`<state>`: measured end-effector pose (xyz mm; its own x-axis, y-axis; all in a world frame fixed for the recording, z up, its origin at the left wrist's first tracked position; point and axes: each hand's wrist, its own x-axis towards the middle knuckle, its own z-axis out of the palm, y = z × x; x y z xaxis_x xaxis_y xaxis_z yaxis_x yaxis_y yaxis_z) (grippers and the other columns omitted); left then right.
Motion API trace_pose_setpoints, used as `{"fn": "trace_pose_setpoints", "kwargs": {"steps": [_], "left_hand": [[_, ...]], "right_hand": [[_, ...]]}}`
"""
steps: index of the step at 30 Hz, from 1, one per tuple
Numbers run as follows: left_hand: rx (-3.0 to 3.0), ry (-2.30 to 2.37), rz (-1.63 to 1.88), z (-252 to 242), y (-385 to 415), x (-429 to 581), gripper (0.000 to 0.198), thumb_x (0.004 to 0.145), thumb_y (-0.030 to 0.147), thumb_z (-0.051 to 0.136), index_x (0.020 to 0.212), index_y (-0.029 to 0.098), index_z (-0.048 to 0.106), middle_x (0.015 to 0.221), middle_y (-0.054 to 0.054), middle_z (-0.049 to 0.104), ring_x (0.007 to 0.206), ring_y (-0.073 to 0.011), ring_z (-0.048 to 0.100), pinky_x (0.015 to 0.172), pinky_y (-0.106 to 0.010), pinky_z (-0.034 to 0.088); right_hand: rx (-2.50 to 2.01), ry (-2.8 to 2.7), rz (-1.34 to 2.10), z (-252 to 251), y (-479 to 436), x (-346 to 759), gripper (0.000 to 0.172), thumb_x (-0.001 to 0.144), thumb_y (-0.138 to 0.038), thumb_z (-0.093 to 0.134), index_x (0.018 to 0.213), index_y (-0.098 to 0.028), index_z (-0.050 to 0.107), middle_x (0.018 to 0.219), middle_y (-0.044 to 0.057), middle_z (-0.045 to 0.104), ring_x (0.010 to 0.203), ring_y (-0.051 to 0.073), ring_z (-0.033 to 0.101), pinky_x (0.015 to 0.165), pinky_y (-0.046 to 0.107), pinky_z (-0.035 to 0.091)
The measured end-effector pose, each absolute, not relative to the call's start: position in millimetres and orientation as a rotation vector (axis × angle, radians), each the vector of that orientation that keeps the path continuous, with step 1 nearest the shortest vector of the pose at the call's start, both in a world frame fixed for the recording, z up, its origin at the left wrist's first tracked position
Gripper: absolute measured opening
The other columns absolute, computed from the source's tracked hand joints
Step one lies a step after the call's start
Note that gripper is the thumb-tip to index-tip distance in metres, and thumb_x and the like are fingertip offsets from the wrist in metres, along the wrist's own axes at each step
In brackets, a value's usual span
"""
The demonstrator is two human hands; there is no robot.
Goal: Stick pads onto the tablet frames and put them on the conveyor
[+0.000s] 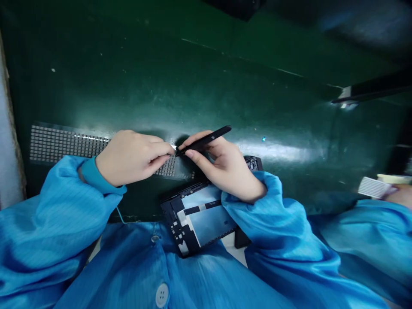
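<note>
Sheet point(61, 143) of small grey squares lies on the green table point(161, 86), passing under the left hand point(130, 156), whose thumb and forefinger come together over its right part; whether they pinch anything cannot be told. The right hand point(227, 165) grasps a slim black tool point(212, 136) like a pen, its tip beside those fingertips. The sheet looks thin, light and flexible, best held by its clear margin; the tool seems stiff, best gripped mid-shaft.
</note>
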<state>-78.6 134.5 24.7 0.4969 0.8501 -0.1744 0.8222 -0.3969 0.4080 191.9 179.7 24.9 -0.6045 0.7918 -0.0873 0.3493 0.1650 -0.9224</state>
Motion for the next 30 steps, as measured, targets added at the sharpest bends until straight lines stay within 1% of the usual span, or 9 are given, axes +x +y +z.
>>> {"fn": "trace_pose_setpoints", "kwargs": {"steps": [4,10,12,14,17,19,21,26,30], "left_hand": [[2.271,1.387,0.074,25.2,135.0,-77.1,0.042,0.120,0.038,0.050,0.131,0.037,0.090,0.124,-0.001,0.094,0.098,-0.0244,0.084,0.072,-0.037,0.048],[2.326,1.400,0.054,26.9,135.0,-77.1,0.046,0.120,0.039,0.046,0.132,0.036,0.090,0.118,-0.001,0.095,0.087,-0.0236,0.082,0.065,-0.038,0.040],[2.336,1.414,0.042,27.1,134.2,-77.4,0.047,0.121,0.040,0.045,0.132,0.036,0.090,0.117,-0.002,0.095,0.088,-0.0245,0.082,0.065,-0.038,0.039],[2.326,1.424,0.047,26.4,133.3,-77.8,0.047,0.121,0.041,0.044,0.132,0.036,0.090,0.117,-0.002,0.094,0.089,-0.0249,0.082,0.065,-0.037,0.039],[2.299,1.414,0.091,23.9,132.7,-79.0,0.046,0.121,0.041,0.045,0.131,0.035,0.090,0.117,-0.001,0.095,0.086,-0.0233,0.081,0.064,-0.036,0.040],[2.291,1.402,0.137,22.1,133.2,-80.2,0.046,0.121,0.041,0.046,0.129,0.034,0.090,0.116,-0.001,0.095,0.083,-0.0216,0.081,0.064,-0.035,0.041],[2.292,1.393,0.183,21.2,134.1,-81.4,0.046,0.121,0.043,0.046,0.128,0.033,0.090,0.110,-0.001,0.094,0.079,-0.0202,0.079,0.063,-0.035,0.042],[2.310,1.397,0.206,22.7,135.2,-83.6,0.049,0.122,0.045,0.044,0.126,0.033,0.091,0.079,0.000,0.084,0.067,-0.0197,0.074,0.061,-0.035,0.043],[2.304,1.419,0.202,23.3,134.6,-83.6,0.048,0.122,0.047,0.045,0.125,0.035,0.091,0.076,0.001,0.082,0.067,-0.0197,0.074,0.062,-0.035,0.044]], "right_hand": [[-1.058,-1.989,1.459,21.2,174.4,194.2,0.022,0.117,-0.045,0.078,0.125,-0.024,0.080,0.131,0.009,0.089,0.123,0.025,0.086,0.113,0.042,0.070],[-1.070,-2.044,1.422,24.8,179.1,189.5,0.021,0.117,-0.046,0.079,0.121,-0.025,0.081,0.127,0.009,0.091,0.121,0.028,0.087,0.113,0.047,0.071],[-1.056,-1.964,1.495,28.4,177.2,191.2,0.021,0.115,-0.046,0.082,0.118,-0.026,0.080,0.122,0.008,0.091,0.116,0.027,0.088,0.109,0.046,0.072],[-1.093,-1.784,1.548,33.4,165.1,199.6,0.022,0.114,-0.048,0.082,0.118,-0.027,0.078,0.116,0.007,0.091,0.106,0.026,0.089,0.100,0.045,0.075],[-1.288,-1.538,1.254,36.5,129.8,221.7,0.018,0.116,-0.048,0.079,0.119,-0.031,0.076,0.108,0.005,0.086,0.097,0.026,0.087,0.089,0.044,0.074],[-1.376,-1.451,0.939,31.7,104.7,236.1,0.013,0.115,-0.044,0.079,0.119,-0.032,0.075,0.106,0.005,0.082,0.097,0.027,0.086,0.091,0.045,0.073],[-1.390,-1.445,0.779,22.5,87.5,245.4,0.010,0.115,-0.040,0.079,0.120,-0.032,0.074,0.106,0.005,0.082,0.099,0.027,0.086,0.094,0.047,0.072],[-1.341,-1.520,0.812,4.4,82.1,249.0,0.007,0.117,-0.031,0.075,0.123,-0.032,0.073,0.111,0.004,0.083,0.106,0.024,0.087,0.100,0.045,0.071],[-1.363,-1.644,0.775,13.7,84.5,255.3,0.006,0.118,-0.031,0.073,0.124,-0.031,0.072,0.112,0.006,0.085,0.104,0.025,0.086,0.094,0.045,0.072]]}}
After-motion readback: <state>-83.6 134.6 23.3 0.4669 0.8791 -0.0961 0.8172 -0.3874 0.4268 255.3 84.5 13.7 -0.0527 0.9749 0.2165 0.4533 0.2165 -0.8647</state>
